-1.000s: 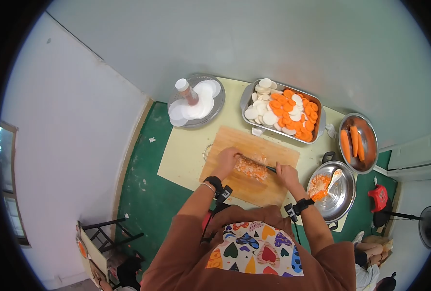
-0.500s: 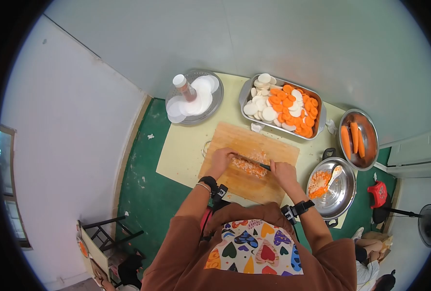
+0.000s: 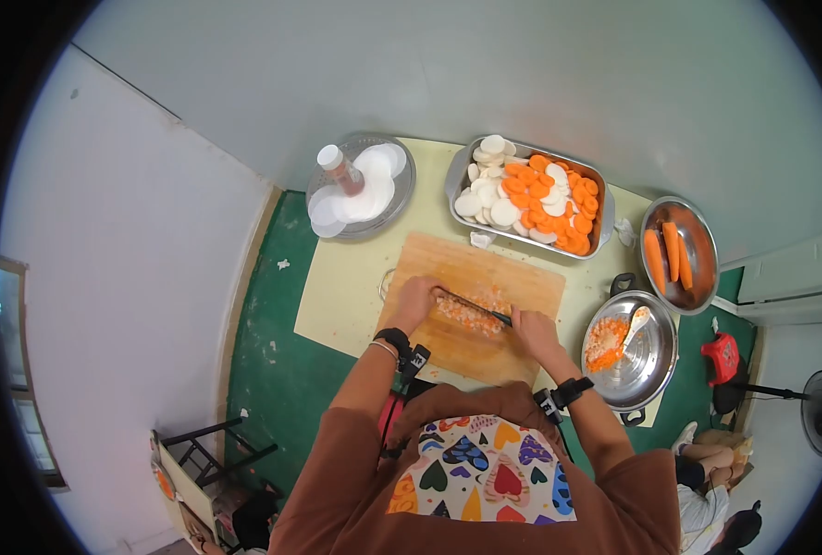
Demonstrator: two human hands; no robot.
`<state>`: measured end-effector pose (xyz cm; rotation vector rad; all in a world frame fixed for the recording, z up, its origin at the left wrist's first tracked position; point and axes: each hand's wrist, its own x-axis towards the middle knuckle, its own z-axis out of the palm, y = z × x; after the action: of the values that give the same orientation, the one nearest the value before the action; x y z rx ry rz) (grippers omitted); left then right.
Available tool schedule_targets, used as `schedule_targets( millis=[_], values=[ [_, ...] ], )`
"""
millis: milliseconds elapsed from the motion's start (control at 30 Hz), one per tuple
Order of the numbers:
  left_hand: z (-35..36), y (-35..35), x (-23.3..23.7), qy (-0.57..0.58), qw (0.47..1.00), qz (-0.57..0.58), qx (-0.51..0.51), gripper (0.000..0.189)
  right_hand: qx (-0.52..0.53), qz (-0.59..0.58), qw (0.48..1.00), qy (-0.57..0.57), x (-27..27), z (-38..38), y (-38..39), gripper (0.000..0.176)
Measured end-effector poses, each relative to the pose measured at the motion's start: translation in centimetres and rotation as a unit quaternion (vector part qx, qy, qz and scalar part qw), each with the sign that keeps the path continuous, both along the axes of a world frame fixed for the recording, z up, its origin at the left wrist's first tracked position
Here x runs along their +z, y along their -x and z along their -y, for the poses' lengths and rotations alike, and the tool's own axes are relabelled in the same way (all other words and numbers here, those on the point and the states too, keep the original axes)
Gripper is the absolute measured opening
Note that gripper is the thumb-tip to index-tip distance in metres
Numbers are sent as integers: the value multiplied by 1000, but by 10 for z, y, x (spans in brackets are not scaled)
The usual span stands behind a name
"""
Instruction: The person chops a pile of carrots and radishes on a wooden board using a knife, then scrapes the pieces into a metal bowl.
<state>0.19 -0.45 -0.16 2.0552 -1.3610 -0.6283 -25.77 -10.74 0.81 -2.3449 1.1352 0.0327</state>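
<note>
A kitchen knife (image 3: 471,305) lies across finely chopped carrot and white bits (image 3: 466,319) on the wooden cutting board (image 3: 531,282). My right hand (image 3: 536,335) is closed round its dark handle. At the far end of the blade, the fingers of my left hand (image 3: 415,303) pinch the tip. Chopped pieces show on both sides of the blade. Right of the board stands a steel pot (image 3: 651,356) with diced carrot and white bits and a pale spoon (image 3: 636,324) in it.
Behind the board is a metal tray (image 3: 457,185) of sliced carrot and white rounds. A steel bowl (image 3: 702,254) holds whole carrots (image 3: 673,250). At back left, a grey perforated plate (image 3: 401,199) carries a bottle (image 3: 341,169) and white discs. Another person (image 3: 702,509) sits at lower right.
The view has shifted slightly. Both my hands keep the same hold on the knife, which stays over the chopped pieces with little visible movement.
</note>
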Motion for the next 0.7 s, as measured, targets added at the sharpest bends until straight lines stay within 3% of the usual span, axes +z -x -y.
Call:
schedule_targets(
  millis=[133,267,433,567,700],
  values=[
    [-4,-8,-4,13,1000,-20,-19,11,24,-6,1000,6,34,-6,-12,57],
    [3,0,0,9,1000,17,-20,12,-18,14,1000,-3,0,-5,3,56],
    [-3,0,-8,12,1000,-12,-13,13,2,0,1000,3,53,-10,-5,56],
    [-1,13,-5,24,999,23,-21,17,-24,-17,999,14,7,-10,14,56],
    [-2,8,-12,4,1000,-4,-24,18,-17,-4,999,30,50,-9,3,55]
  ],
)
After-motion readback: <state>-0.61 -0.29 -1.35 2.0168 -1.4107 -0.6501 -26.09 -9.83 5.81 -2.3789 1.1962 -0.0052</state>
